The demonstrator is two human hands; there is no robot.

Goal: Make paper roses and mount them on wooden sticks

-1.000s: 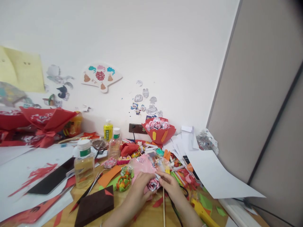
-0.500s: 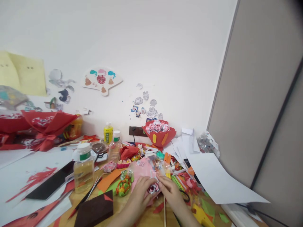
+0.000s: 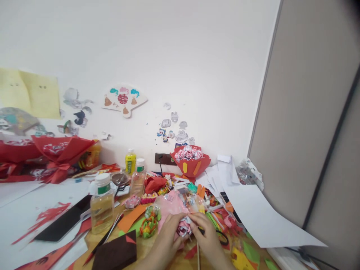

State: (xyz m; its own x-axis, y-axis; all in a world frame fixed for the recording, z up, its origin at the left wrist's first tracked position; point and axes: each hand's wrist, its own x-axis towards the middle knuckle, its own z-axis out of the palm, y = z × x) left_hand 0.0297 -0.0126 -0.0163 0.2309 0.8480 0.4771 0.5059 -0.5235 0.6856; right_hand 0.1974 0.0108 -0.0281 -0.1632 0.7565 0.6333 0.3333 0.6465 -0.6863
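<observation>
A pink and white paper flower is held between my two hands, low in the middle of the head view. My left hand curls round its left side, fingers closed on it. From the right, my right hand pinches its edge with thumb and fingers. A thin wooden stick shows just below the flower; whether it joins the flower I cannot tell. Behind the hands lies a pink sheet with clear plastic wrap. Black-handled scissors rest beside my right hand.
Bottles of yellowish liquid stand left. A dark brown box and a black tablet-like slab lie nearer. A red-wrapped flower bouquet stands by the wall. White paper spreads right, and a yellow tool lies at front right.
The flower between my hands has turned so that more of its petals face me. My fingers have shifted slightly around it. The whole view has tilted up a little.
</observation>
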